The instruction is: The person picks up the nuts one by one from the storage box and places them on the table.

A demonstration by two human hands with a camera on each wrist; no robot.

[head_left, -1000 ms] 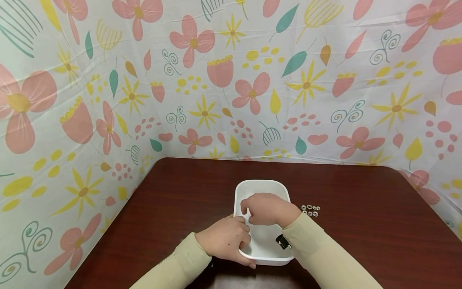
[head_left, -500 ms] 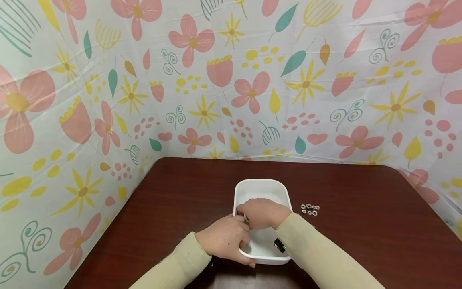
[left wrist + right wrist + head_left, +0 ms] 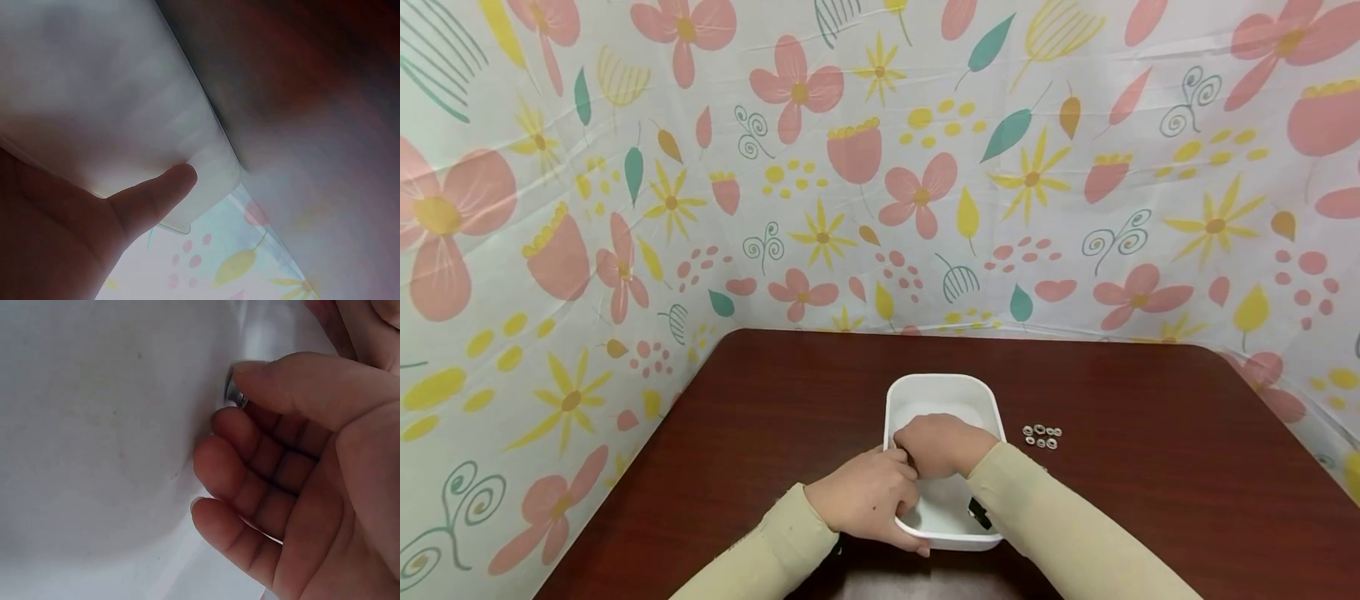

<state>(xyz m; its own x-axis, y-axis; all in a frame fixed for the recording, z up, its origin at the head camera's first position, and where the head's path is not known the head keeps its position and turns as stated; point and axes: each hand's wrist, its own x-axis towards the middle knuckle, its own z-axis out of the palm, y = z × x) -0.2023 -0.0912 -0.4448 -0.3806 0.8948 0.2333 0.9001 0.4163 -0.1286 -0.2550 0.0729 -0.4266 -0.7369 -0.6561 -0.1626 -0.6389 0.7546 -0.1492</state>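
A white plastic bin (image 3: pixel 942 533) with rounded corners stands on the table. My left hand (image 3: pixel 865 493) grips its near left side, fingers over the rim and thumb low at the front; the left wrist view shows the thumb (image 3: pixel 159 197) pressed against the outer wall. My right hand (image 3: pixel 943 446) reaches down inside the bin, close to the left hand's fingertips. Between its thumb and index finger it pinches a small shiny metal nut (image 3: pixel 234 392), near the bin's floor and wall. The nut is partly hidden by the fingers.
Several small metal nuts (image 3: pixel 1040 430) lie in two loose rows on the dark red-brown table (image 3: pixel 805 392), right of the bin. A flower-patterned cloth (image 3: pixel 917 192) hangs behind and to the left. A small black device (image 3: pixel 979 512) sits at the right wrist.
My right hand has moved down and slightly toward the left wall inside the bin, closer to my left fingers. The left hand and the bin have stayed in place.
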